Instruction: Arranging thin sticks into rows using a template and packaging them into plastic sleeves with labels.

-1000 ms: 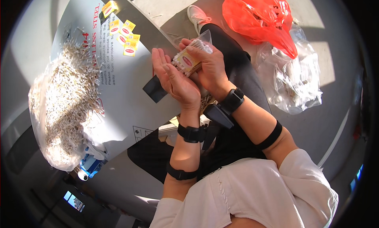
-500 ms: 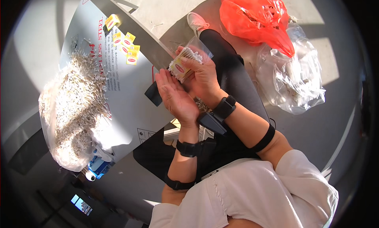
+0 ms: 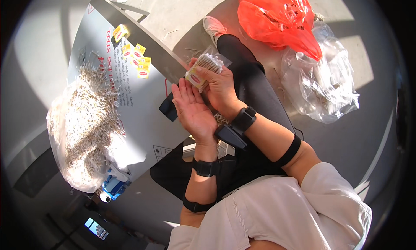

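A small clear packet of cotton swabs (image 3: 211, 63) with a yellow card label is in my right hand (image 3: 223, 90). The thumb presses on the label, and the white swab tips show at the packet's far end. Just left of it, my left hand (image 3: 193, 115) lies palm up with its fingers stretched out and nothing in it. Its fingertips are close to the packet's lower edge; whether they touch it I cannot tell. Both hands are over my lap, beside the edge of the metal table (image 3: 145, 115).
On the table, loose cotton swabs (image 3: 93, 115) spill from a clear plastic bag (image 3: 60, 154). Several yellow cards (image 3: 144, 69) lie farther up, near a yellow stack (image 3: 120, 32). A blue package (image 3: 113, 187) sits by the near corner. On the floor at right are a red bag (image 3: 273, 22) and a clear bag (image 3: 327, 83).
My left palm has turned up more and its fingers have drawn slightly away from the packet. The packet has tilted a little in my right hand. The whole view has shifted slightly.
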Motion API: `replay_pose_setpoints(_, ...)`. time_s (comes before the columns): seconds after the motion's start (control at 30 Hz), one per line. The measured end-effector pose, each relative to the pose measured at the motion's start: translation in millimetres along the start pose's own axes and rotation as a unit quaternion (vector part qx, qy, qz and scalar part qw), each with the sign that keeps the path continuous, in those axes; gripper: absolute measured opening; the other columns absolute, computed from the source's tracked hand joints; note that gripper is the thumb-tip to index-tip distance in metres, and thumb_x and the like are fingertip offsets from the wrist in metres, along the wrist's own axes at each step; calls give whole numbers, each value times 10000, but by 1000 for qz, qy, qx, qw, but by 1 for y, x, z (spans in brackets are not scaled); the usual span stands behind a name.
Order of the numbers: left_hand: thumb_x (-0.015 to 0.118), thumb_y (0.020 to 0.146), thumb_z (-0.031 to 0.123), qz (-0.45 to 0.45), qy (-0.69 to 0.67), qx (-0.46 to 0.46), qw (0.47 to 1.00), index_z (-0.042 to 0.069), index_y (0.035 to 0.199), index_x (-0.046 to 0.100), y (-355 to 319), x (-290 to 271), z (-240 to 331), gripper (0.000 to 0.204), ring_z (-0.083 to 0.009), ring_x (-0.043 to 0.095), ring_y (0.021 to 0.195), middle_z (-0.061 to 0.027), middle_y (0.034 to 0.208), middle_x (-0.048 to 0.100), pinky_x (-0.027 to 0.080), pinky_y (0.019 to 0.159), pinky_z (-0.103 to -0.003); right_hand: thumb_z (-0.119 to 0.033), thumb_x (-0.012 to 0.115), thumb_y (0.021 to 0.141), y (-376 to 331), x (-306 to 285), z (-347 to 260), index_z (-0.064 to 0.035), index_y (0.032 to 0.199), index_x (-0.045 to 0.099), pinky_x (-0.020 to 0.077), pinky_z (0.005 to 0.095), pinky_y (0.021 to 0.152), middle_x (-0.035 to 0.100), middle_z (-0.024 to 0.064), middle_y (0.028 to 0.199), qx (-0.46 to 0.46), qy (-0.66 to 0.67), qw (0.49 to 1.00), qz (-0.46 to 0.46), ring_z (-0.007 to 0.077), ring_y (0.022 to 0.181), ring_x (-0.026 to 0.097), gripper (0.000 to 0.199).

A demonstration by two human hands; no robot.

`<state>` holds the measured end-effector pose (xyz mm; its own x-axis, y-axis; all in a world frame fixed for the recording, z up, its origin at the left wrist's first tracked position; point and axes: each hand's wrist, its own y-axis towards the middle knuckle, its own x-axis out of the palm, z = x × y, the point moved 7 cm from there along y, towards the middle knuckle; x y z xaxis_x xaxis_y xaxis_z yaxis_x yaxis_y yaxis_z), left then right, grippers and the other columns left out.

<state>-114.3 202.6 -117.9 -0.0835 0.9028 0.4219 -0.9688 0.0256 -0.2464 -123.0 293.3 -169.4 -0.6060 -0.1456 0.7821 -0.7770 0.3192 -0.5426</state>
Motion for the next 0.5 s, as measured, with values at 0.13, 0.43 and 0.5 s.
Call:
replay_pose_setpoints(0.13,366,1022,511,10,-16,-28,999,-34,1517,120,2,2,-2,776,-309,285,1426,-227,1534,270,230,1197,-423,22,656,877,-2,0,0,45,1139,625,546,321,891,672,116,1097,11,-23,1000,8,205,1012,655,264)
replay_pose_setpoints(0.43,410,1026,458,-3,-50,-58,997,-52,1458,187,11,-3,0,704,-333,429,1323,-266,1420,390,350,1136,-444,18,661,862,-3,3,-5,45,1155,615,537,319,898,665,114,1114,9,-60,998,0,198,1006,649,297)
replay_pose_setpoints(0.5,408,1037,413,37,-24,-48,998,-45,1436,252,12,-13,1,627,-362,439,1312,-293,1387,424,354,1123,-453,4,668,862,-2,3,-5,35,1158,609,536,342,914,664,117,1120,17,-33,999,-14,209,1028,644,303)
